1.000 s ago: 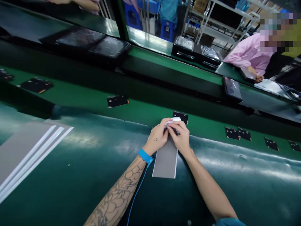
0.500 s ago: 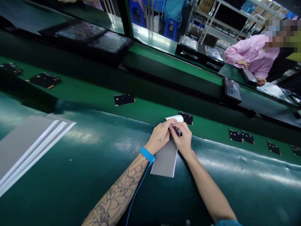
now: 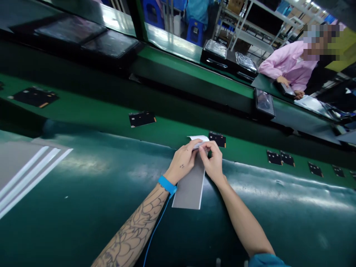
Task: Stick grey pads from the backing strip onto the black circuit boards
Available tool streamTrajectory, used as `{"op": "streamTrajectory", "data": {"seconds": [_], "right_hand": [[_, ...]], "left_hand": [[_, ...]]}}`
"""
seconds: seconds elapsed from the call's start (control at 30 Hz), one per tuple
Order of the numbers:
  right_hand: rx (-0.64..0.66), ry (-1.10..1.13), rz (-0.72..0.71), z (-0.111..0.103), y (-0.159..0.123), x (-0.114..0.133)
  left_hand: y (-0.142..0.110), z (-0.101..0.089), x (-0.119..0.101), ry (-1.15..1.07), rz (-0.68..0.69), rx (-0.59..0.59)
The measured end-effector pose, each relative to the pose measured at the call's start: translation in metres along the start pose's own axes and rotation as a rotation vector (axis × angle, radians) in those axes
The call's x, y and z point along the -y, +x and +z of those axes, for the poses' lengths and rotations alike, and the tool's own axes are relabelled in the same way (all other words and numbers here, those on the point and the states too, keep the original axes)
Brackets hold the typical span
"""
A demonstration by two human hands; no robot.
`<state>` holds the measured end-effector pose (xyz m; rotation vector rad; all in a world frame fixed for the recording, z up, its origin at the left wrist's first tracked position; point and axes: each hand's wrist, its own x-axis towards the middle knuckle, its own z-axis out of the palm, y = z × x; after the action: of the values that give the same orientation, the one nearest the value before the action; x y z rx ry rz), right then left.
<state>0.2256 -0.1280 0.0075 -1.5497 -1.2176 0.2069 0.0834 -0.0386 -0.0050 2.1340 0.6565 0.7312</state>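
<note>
A long grey strip with white edges (image 3: 188, 191) lies on the green work surface, its white far end curled up. My left hand (image 3: 182, 162) pinches the strip near that curled end, thumb and fingers pressed together. Close against it, my right hand (image 3: 213, 161) also has its fingertips pinched at the same end; the exact grip is partly hidden by the fingers. A blue wrist strap (image 3: 167, 184) with a thin blue cord is around my left wrist. Just beyond my fingers lies a black circuit board (image 3: 218, 139).
More grey strips (image 3: 19, 159) lie stacked at left. Along the green belt sit several black boards, including one at centre (image 3: 142, 119) and one at left (image 3: 35, 97). Black trays (image 3: 111, 42) rest on the raised ledge behind. A person in pink (image 3: 289, 63) works across the line.
The view has shifted slightly, so most things appear a little further left. Both hands stay at the strip's far end; its white curl is lower and flatter than before.
</note>
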Motion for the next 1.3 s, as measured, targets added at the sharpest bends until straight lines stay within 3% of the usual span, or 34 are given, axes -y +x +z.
{"op": "streamTrajectory", "data": {"seconds": [0.17, 0.3, 0.43, 0.73, 0.83, 0.93, 1.07, 1.13, 1.3], "right_hand": [[-0.126, -0.046, 0.201, -0.065, 0.036, -0.061], [-0.077, -0.219, 0.247, -0.102, 0.049, -0.106], [0.007, -0.313, 0.182, -0.104, 0.045, -0.121], [0.012, -0.418, 0.139, -0.105, 0.041, -0.127], [-0.051, -0.428, 0.146, -0.106, 0.043, -0.127], [-0.221, -0.353, 0.200, -0.106, 0.045, -0.121], [-0.409, -0.283, 0.197, -0.093, 0.043, -0.096], [-0.380, -0.268, 0.132, -0.078, 0.037, -0.076], [-0.056, -0.188, -0.073, -0.033, 0.013, -0.025]], "left_hand": [[0.000, -0.002, -0.001, 0.003, -0.079, -0.024], [0.000, -0.002, -0.001, 0.033, -0.073, 0.001], [0.000, -0.002, 0.000, 0.038, -0.089, 0.013], [0.000, -0.002, 0.002, 0.045, -0.074, 0.007], [0.000, -0.002, 0.001, 0.046, -0.082, 0.012], [0.000, -0.002, 0.000, 0.042, -0.080, 0.007], [-0.001, -0.002, 0.001, 0.014, -0.100, 0.000], [-0.001, -0.002, 0.001, -0.027, -0.133, -0.004], [0.002, -0.005, -0.001, -0.220, -0.154, -0.102]]}}
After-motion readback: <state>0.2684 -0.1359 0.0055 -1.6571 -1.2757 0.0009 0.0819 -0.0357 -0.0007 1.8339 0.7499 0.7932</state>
